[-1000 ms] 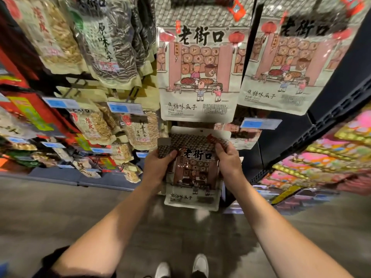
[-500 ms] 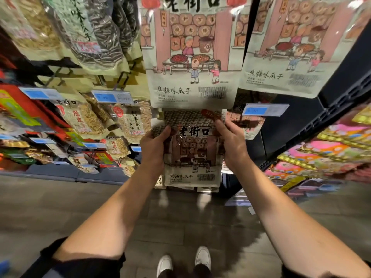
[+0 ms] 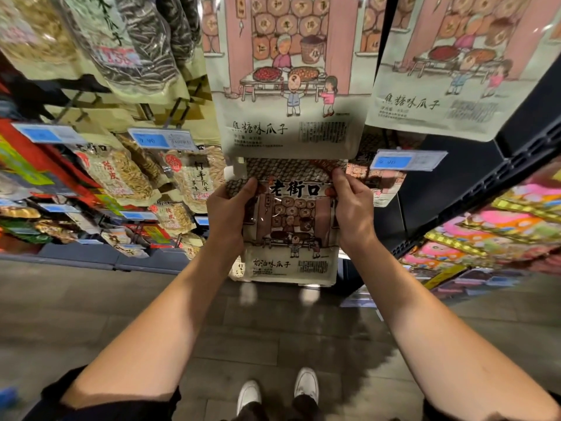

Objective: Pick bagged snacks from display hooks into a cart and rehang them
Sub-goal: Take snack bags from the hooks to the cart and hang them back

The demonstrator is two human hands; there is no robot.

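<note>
1. The large cream caramel-seed bag (image 3: 291, 86) hangs overhead; use it as the landmark.
2. Directly beneath it is the smaller cream snack bag with brown shopfront artwork (image 3: 291, 229), its top tucked under the landmark's lower edge; the hook is hidden.
3. The left hand (image 3: 227, 211) and right hand (image 3: 353, 208) pinch its upper corners. Keep the header level and taut, and feel for the hook.

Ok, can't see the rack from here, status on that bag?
Left hand and right hand both grip the snack bag by its top corners. Bag's top tucked behind the larger hanging bag; hook hidden.
</note>
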